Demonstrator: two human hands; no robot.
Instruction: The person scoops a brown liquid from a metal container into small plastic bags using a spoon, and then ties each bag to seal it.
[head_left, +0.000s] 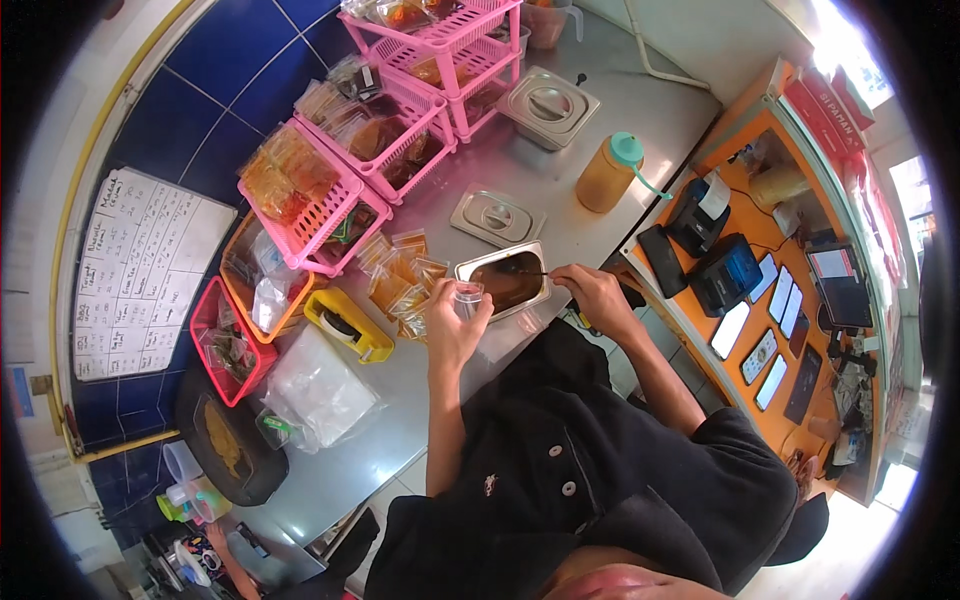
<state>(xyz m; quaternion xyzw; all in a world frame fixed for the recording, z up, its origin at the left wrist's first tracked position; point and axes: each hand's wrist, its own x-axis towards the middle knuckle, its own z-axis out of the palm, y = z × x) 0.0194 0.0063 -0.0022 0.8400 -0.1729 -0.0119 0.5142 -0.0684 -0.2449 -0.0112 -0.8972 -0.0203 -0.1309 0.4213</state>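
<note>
My left hand (459, 322) is closed around a small clear plastic cup (469, 292), at the near left corner of a rectangular stainless steel food pan (537, 298). Dark brown sauce (504, 280) lies in the pan. My right hand (589, 289) grips the thin handle of a utensil (537, 274) at the pan's right rim; its far end is hidden or too small to tell. Behind the pan a steel lid (480, 214) lies on the steel table. Small plastic bags of orange sauce (401, 281) are piled left of my left hand.
Stacked pink baskets (307, 232) with filled bags line the tiled wall. A covered steel pan (559, 127) and a squeeze bottle (604, 180) stand farther back. At left are a yellow tape dispenser (367, 349) and plastic bags (319, 390). Several phones lie on the orange shelf (697, 330) at right.
</note>
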